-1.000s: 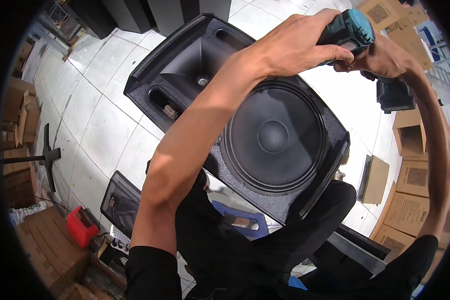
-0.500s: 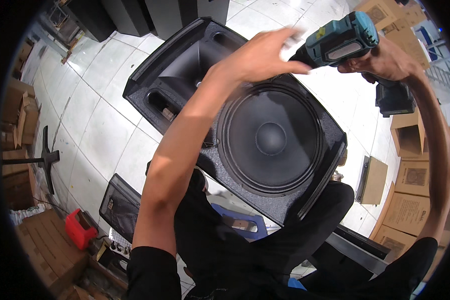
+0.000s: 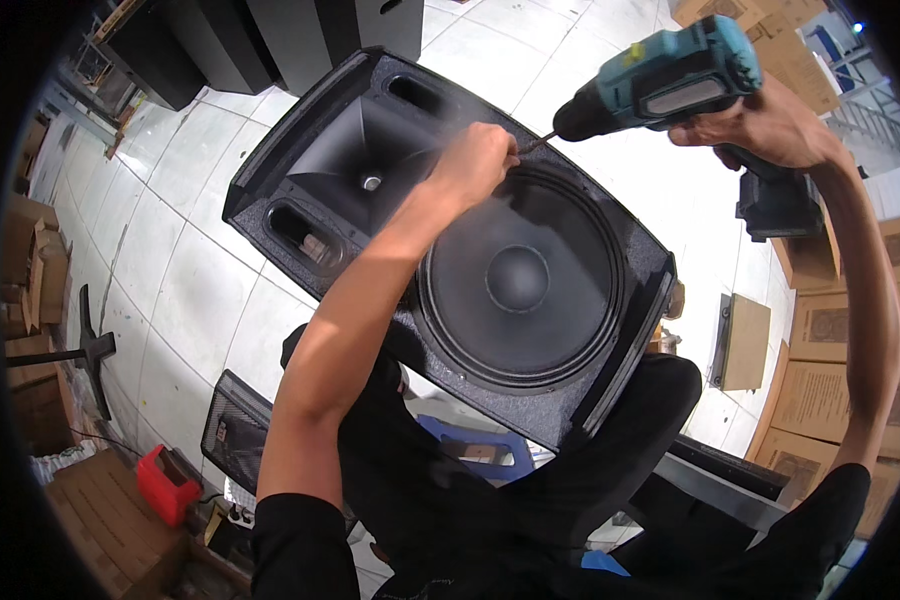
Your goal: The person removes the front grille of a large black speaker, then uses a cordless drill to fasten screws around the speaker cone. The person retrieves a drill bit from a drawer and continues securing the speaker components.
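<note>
A black loudspeaker cabinet [image 3: 490, 385] lies face up across my legs, its round woofer [image 3: 518, 278] and flared horn [image 3: 345, 160] exposed. My right hand [image 3: 755, 125] grips a teal and black cordless drill [image 3: 670, 85] by its handle, over the cabinet's far right side. The drill's thin bit [image 3: 538, 143] points down and left to the woofer's upper rim. There my left hand [image 3: 475, 165] is closed, fingertips pinched together at the bit's tip. Whatever they hold is too small or hidden to make out.
Tall black cabinets [image 3: 270, 45] stand at the back. Cardboard boxes [image 3: 815, 400] are stacked on the right, more [image 3: 110, 510] at lower left. A black mesh grille [image 3: 235, 425] and a red case [image 3: 165, 485] lie left of my legs. A blue stool [image 3: 485, 455] shows below the cabinet.
My left hand has moved left and down from near the drill's chuck, and its spread fingers have closed at the bit's tip. The drill has shifted slightly left.
</note>
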The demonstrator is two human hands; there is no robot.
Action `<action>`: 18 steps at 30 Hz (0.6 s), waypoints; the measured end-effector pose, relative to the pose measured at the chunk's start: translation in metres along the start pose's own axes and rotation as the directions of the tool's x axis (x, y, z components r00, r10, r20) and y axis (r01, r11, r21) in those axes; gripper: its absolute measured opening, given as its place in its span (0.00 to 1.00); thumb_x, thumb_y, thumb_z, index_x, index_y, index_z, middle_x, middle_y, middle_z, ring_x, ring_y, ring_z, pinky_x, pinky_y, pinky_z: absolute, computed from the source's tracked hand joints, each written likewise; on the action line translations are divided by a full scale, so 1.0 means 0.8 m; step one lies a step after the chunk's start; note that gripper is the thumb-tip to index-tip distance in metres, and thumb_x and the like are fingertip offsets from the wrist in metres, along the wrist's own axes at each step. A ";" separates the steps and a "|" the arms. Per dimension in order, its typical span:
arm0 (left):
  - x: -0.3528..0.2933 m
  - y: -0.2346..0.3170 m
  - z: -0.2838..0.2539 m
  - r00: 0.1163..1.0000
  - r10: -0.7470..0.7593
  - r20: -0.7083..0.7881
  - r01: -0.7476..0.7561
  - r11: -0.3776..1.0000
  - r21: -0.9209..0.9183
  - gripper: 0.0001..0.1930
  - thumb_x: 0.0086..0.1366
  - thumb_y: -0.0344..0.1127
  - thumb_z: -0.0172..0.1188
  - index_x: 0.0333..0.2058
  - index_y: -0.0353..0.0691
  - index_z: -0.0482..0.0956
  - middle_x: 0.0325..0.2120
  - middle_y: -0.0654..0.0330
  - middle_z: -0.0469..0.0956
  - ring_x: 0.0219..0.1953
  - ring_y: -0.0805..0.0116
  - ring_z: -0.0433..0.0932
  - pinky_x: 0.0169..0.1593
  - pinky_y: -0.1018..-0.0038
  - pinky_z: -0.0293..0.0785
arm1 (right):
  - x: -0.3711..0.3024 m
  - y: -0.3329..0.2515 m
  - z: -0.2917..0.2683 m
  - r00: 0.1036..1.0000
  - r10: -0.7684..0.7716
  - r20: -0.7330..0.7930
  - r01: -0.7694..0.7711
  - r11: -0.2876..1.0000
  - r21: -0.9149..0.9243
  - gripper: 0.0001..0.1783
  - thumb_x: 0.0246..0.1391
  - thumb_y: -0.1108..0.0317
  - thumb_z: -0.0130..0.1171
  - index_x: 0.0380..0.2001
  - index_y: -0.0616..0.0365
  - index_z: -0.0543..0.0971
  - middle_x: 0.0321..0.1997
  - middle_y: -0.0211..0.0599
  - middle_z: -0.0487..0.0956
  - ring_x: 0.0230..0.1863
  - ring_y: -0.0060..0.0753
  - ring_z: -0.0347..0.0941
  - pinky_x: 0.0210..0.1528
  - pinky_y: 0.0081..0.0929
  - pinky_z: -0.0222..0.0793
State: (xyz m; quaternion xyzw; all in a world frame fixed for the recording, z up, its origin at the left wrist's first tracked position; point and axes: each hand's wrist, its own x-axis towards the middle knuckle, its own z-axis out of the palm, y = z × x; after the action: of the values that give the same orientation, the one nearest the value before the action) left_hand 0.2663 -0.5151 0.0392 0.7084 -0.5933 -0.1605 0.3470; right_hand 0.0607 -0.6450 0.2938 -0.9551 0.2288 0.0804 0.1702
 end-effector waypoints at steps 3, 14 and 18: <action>-0.008 0.004 -0.023 0.995 0.088 -0.039 -0.087 0.996 0.035 0.11 0.57 0.29 0.61 0.37 0.29 0.83 0.33 0.40 0.82 0.39 0.42 0.81 0.47 0.59 0.77 | -0.030 0.002 0.007 0.994 0.088 -0.058 -0.084 0.994 0.064 0.29 0.51 0.45 0.69 0.42 0.61 0.81 0.28 0.35 0.81 0.17 0.21 0.70 0.19 0.22 0.67; -0.172 0.012 -0.126 0.913 -0.208 0.352 0.184 0.978 0.101 0.07 0.54 0.24 0.63 0.32 0.27 0.82 0.25 0.45 0.82 0.33 0.57 0.85 0.39 0.69 0.78 | -0.170 -0.023 0.061 0.863 0.441 -0.246 -0.340 0.868 0.363 0.22 0.48 0.56 0.73 0.40 0.61 0.83 0.25 0.33 0.80 0.18 0.22 0.70 0.21 0.22 0.67; -0.209 0.005 -0.121 0.904 -0.276 0.328 0.256 0.961 0.101 0.09 0.53 0.27 0.68 0.33 0.28 0.83 0.23 0.48 0.82 0.28 0.59 0.83 0.37 0.68 0.77 | -0.189 -0.032 0.068 0.845 0.482 -0.232 -0.367 0.838 0.404 0.20 0.48 0.59 0.72 0.40 0.62 0.84 0.25 0.33 0.80 0.19 0.22 0.71 0.21 0.22 0.66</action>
State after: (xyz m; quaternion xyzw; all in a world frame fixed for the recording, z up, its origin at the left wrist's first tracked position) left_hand 0.2846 -0.3272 0.0798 0.7538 -0.5462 -0.3091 0.1946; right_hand -0.0654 -0.5421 0.2853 -0.8341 0.4727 -0.0828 0.2718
